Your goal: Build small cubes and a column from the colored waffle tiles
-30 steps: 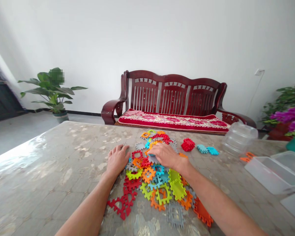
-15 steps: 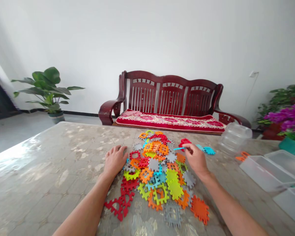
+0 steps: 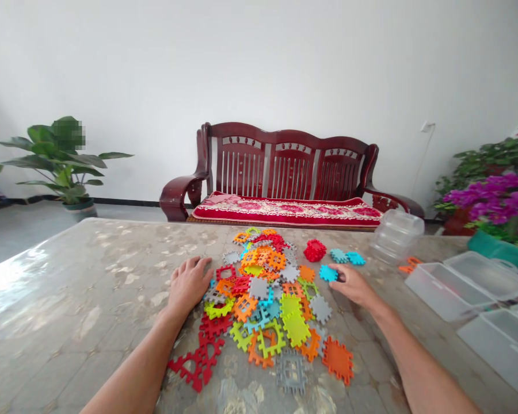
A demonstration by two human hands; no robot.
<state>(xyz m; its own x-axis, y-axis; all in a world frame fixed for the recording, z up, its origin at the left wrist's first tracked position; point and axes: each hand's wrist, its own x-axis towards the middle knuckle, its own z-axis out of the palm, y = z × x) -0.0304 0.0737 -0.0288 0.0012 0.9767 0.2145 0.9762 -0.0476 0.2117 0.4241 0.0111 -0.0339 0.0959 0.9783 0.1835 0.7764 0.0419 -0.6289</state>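
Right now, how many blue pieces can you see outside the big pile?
3: one blue piece touched by the right hand; a second and third side by side beyond it. More may hide underneath.

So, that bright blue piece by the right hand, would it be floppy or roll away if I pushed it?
The bright blue piece is probably stiff, as its toothed edges look crisp. It's likely light, being smaller than the right hand. Its flat shape suggests sliding rather than rolling.
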